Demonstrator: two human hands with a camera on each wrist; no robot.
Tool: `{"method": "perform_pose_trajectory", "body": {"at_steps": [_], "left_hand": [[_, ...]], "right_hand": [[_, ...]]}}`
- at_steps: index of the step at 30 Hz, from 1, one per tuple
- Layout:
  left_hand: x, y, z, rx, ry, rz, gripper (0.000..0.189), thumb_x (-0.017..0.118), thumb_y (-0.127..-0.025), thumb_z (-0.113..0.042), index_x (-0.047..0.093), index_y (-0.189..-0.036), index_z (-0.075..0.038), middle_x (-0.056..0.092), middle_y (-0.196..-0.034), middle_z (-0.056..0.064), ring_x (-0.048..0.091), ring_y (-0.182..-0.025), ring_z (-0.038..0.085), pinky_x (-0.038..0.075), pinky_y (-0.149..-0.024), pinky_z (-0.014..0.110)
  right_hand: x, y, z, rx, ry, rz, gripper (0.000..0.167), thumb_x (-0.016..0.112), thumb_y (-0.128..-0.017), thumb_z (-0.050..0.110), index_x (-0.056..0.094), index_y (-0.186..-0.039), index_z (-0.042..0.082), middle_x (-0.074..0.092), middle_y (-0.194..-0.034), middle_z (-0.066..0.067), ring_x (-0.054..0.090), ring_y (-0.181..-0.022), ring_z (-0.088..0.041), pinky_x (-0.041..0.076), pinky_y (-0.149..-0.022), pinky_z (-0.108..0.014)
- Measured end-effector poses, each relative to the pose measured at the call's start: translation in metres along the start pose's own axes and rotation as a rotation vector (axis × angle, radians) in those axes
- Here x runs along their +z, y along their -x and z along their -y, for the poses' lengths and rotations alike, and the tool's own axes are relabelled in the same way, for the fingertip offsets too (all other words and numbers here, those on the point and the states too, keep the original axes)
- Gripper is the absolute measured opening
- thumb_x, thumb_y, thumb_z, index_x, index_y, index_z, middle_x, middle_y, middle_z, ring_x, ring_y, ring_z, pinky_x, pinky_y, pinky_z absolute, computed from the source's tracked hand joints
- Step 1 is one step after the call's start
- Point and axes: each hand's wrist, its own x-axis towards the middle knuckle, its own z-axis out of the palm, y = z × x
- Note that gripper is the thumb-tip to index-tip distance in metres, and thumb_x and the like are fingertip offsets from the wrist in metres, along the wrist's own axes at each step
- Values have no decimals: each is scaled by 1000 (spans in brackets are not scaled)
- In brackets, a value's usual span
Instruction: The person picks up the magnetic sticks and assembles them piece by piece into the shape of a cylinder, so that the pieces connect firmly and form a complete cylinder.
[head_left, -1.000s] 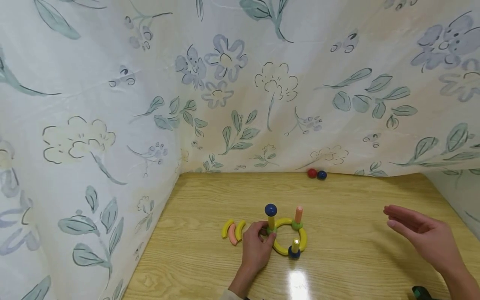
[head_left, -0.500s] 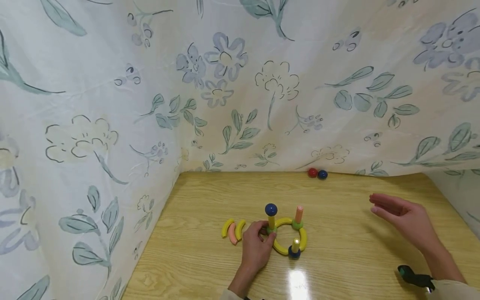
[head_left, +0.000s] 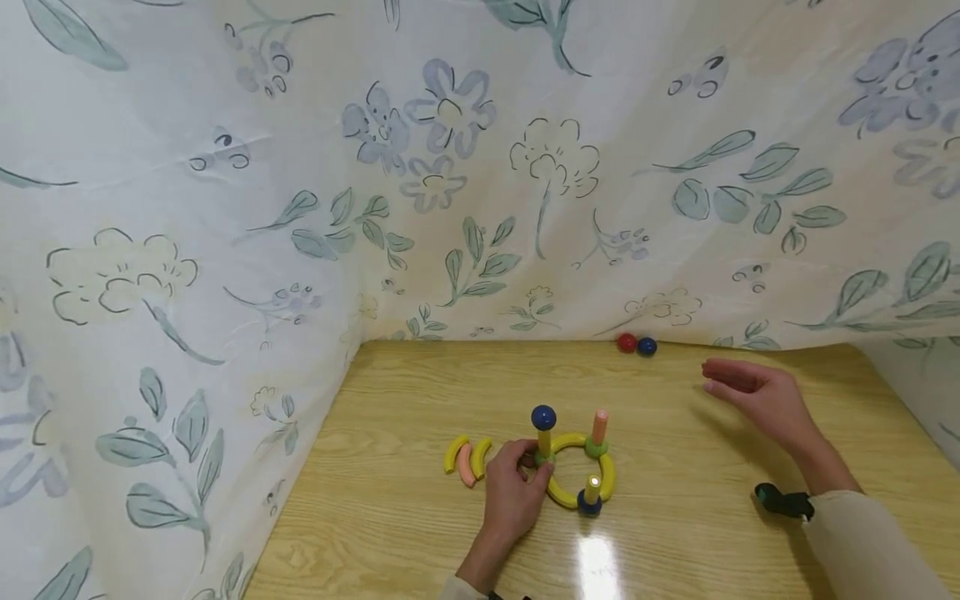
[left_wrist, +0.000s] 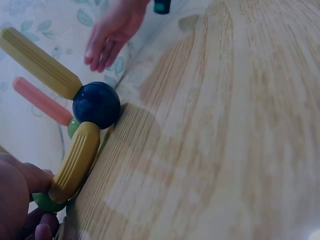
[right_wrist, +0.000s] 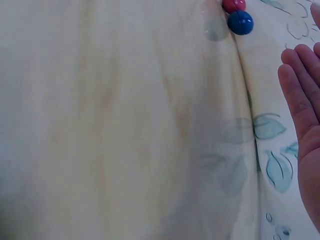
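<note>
A ring of curved yellow sticks (head_left: 564, 498) joined by balls lies on the table. Upright sticks rise from it: a pink one (head_left: 600, 427), a short yellow one (head_left: 592, 488) on a blue ball (head_left: 589, 504), and a yellow one topped by a blue ball (head_left: 543, 417). My left hand (head_left: 516, 492) pinches the green ball (left_wrist: 49, 203) at the ring's left side, its thumb and fingers partly hiding it. My right hand (head_left: 768, 402) hovers to the right, fingers straight, holding nothing.
A red ball (head_left: 627, 342) and a blue ball (head_left: 647, 347) sit at the table's back edge by the floral cloth (head_left: 480, 167). Left of the ring lie two yellow curved sticks (head_left: 454, 454) with a pink one (head_left: 467, 465) between them.
My right hand has moved left and away from me, toward the two balls at the back. The left hand and the ring have stayed in place.
</note>
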Motion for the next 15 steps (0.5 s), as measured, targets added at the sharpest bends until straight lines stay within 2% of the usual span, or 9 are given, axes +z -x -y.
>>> {"method": "perform_pose_trajectory", "body": {"at_steps": [7,12,15], "left_hand": [[-2,1,-1,0,15,-7,27,86,-94,-13,79,-120,-14,76,-107,3,70,-92,17,51,-74,20],[-2,2,0,11,15,-11,27,86,-95,-13,78,-120,-14,76,-107,3,70,-92,17,50,-74,19],[-1,2,0,17,10,-14,27,86,-94,-13,78,-120,-15,76,-107,2,70,-92,17,50,-74,19]], "right_hand": [[15,-33,3,-20,44,13,49,82,-101,35,74,-140,6,75,-137,-20,64,-102,21,51,-83,-4],[21,-55,10,-56,48,33,48,81,-102,33,73,-139,3,74,-135,-26,63,-99,22,52,-82,-4],[24,-65,10,-45,42,42,50,81,-102,34,73,-139,2,73,-137,-26,62,-99,22,51,-81,-4]]}}
